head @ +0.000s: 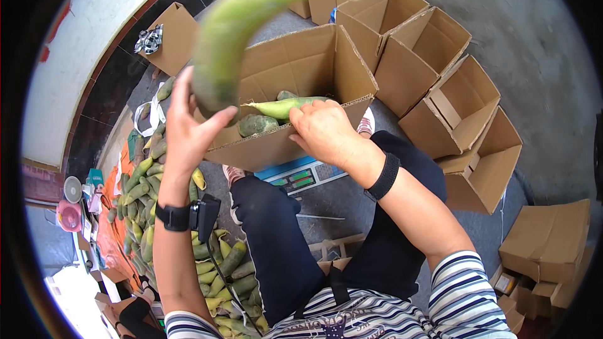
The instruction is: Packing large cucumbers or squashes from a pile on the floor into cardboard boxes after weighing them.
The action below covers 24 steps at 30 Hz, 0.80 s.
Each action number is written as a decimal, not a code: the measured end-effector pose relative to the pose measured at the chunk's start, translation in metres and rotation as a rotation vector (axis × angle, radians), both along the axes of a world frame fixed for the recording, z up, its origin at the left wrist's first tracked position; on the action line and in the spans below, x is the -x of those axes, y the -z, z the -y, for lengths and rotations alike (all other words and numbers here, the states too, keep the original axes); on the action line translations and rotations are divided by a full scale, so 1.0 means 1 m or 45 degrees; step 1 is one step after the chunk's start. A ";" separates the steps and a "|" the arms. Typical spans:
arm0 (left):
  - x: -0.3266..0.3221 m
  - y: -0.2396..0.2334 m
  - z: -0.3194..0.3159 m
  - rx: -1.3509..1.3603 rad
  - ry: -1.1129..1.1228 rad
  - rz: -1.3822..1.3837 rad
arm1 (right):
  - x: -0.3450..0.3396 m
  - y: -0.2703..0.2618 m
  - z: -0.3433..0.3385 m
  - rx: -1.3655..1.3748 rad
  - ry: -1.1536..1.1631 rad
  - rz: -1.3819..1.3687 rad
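Observation:
My left hand [186, 120] is raised at the left of an open cardboard box [282, 148]. Its thumb and fingers are around the thick end of a large curved green radish [224, 42], blurred by motion, whose thin tip points up and right. My right hand [325, 127] grips the box's near rim, thumb outside, its fingers against a pale green radish [280, 108] inside. A darker green radish [258, 125] lies beside that one, and part of another radish [286, 95] shows behind. Under the box is a blue-and-white digital scale [301, 176], partly hidden.
Open cardboard boxes [419, 56] stand in a curved row at the right. A large heap of green radishes [141, 197] covers the floor at left. More cartons [544, 240] are stacked at lower right. Another person's leg [136, 315] shows at lower left.

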<state>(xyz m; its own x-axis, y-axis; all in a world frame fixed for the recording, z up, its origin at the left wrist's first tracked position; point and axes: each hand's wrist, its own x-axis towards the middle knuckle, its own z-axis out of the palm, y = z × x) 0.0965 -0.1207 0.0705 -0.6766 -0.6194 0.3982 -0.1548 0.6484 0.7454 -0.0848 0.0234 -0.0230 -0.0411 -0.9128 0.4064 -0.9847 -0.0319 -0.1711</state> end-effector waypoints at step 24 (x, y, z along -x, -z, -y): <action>-0.132 0.069 -0.138 0.104 -0.195 0.724 | 0.000 -0.005 -0.003 0.029 -0.017 0.068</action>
<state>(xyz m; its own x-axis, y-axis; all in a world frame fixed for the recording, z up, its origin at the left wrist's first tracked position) 0.2282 0.0175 0.0018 -0.7033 -0.7092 0.0500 -0.6113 0.6392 0.4666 -0.0853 0.0264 -0.0176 -0.0509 -0.9039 0.4246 -0.9738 -0.0495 -0.2221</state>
